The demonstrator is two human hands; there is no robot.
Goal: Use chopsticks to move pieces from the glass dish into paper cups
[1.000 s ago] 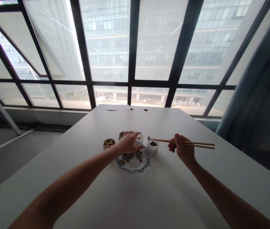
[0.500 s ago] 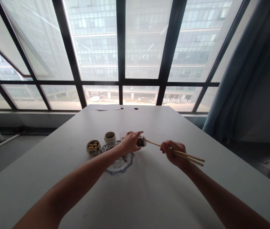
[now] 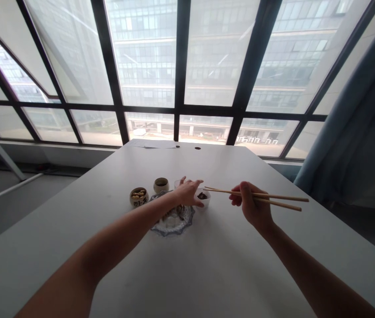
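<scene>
My right hand point(image 3: 254, 205) is closed around a pair of wooden chopsticks point(image 3: 282, 197). Their tips are close together just above and right of a small clear plastic tub point(image 3: 207, 201), with nothing visible between them. Dark pieces point(image 3: 202, 195) lie inside the tub. My left hand point(image 3: 187, 193) reaches over from the left and grips the tub's left side, thumb at the near side and fingers at the far side. Beneath my left wrist sits a scalloped glass dish point(image 3: 174, 229) holding some food, partly covered by the forearm.
Left of the dish is a round pot point(image 3: 139, 199) with peanuts and dark lettering. A second round pot point(image 3: 161, 184) stands behind the dish. Another clear container point(image 3: 177, 183) is partly hidden behind my left hand. Paper point(image 3: 147, 144) lies at the white table's far end.
The chopsticks have lifted out of the tub, and my right hand has risen with them. My left hand stays at the tub. The whole view has shifted slightly.
</scene>
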